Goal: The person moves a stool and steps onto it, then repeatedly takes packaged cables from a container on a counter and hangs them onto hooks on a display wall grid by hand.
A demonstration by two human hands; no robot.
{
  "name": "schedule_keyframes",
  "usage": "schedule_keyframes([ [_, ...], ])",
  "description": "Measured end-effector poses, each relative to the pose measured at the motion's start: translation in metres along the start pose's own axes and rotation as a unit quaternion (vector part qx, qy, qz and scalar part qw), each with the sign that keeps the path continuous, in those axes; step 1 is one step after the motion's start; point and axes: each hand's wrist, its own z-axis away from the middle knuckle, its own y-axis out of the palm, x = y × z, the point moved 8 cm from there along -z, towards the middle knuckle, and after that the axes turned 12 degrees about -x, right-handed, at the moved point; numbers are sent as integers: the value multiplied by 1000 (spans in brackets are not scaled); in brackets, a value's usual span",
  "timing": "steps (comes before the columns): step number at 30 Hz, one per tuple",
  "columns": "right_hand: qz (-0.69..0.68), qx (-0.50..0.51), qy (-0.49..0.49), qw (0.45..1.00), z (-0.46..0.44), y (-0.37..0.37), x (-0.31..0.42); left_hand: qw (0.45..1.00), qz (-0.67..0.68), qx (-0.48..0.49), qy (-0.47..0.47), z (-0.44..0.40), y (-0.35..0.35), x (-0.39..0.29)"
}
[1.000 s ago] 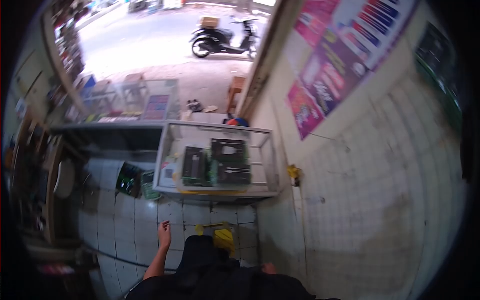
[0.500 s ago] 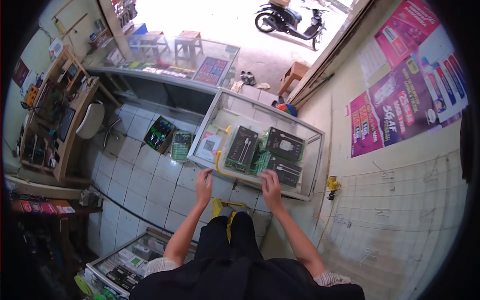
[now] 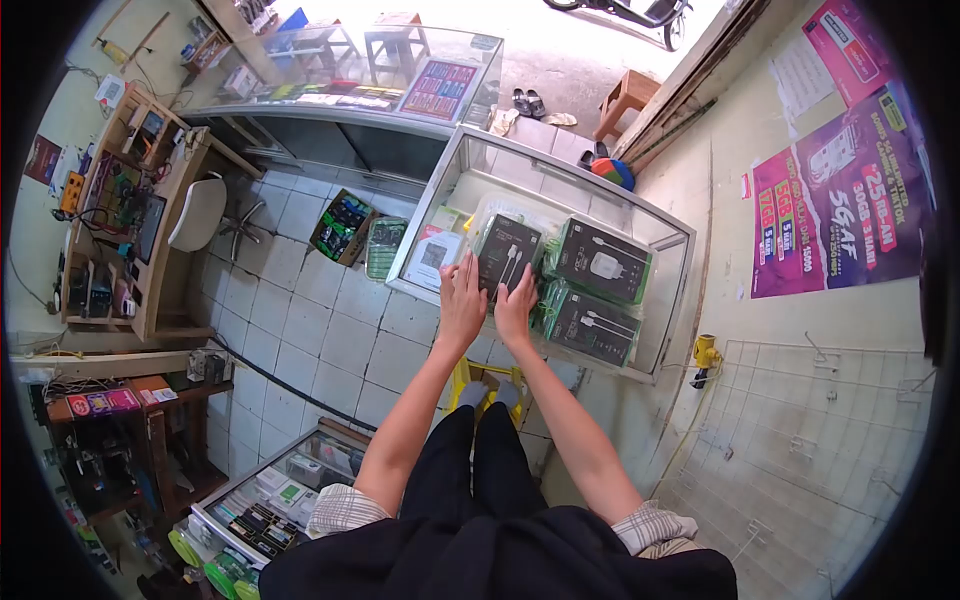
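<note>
A black box with a white cable pictured on it [image 3: 508,262] lies on the glass display case [image 3: 668,225], atop green-edged packs in a pale plastic container. My left hand [image 3: 462,300] is against its left side, fingers fairly straight and together. At the box's near right corner my right hand [image 3: 515,308] grips with bent fingers. Both hands hold the box between them. To its right lie a black charger box [image 3: 602,262] and another black cable box [image 3: 592,322], both apart from my hands. The undersides of my fingers are hidden.
A white printed card [image 3: 433,255] lies left of the boxes. On the tiled floor stand a carton of dark packets [image 3: 343,228] and a green pack [image 3: 386,250]. My feet are by a yellow stool [image 3: 460,378]. A wire rack [image 3: 800,430] hangs at right.
Both hands have moved forward and closer together, from in front of the case onto the left cable box. The camera view has shifted, showing the case farther right.
</note>
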Motion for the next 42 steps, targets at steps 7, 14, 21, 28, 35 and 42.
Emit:
schedule_keyframes([
  [7, -65, -11, 37, 997, -2, -5, 5, 998, -27, -26, -47, 5, -1, 7],
  [14, -154, -43, -20, 987, 12, -44, 69, 959, 232, -97, -128, 19, -27, 11],
  [21, -266, -77, -33, 960, 30, -149, 86, 924, 381, -40, 0, 4, -92, -77],
  [28, -228, -208, -98, 946, 81, -323, 136, 731, 672, 14, 114, -63, -138, -253],
  [35, -226, -379, -156, 884, 155, -452, 163, 570, 752, 290, 158, 2, -197, -417],
  [42, -57, -529, -178, 828, 255, -547, 192, 584, 717, 251, 285, 88, -233, -493],
])
